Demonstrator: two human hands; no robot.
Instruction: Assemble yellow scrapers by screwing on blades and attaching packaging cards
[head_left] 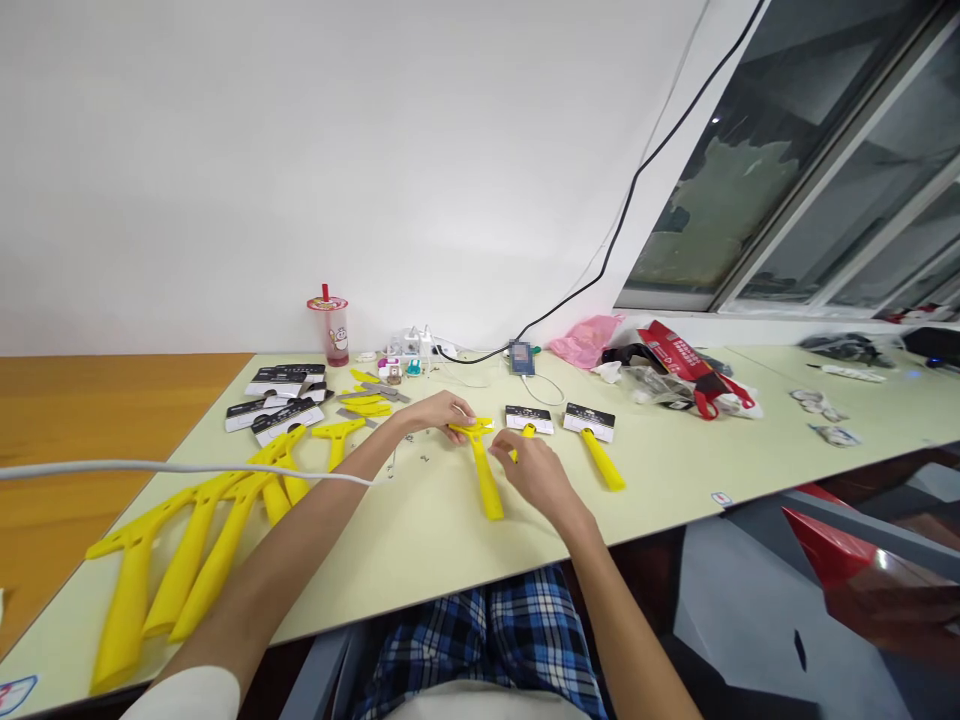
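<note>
Our left hand [442,412] has its fingers clamped on the head of a yellow tool [487,482], which lies between our hands on the pale table [420,540], its handle pointing toward us. Our right hand [536,472] hovers just beside it with fingertips drawn close; we cannot tell whether they pinch anything. Small metal bits [425,458] lie left of the handle, and we see more yellow tools [184,560] piled beyond our left forearm

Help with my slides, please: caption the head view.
Left hand holds a yellow handle on a pale table, right hand beside it, more yellow handles at left.
</note>
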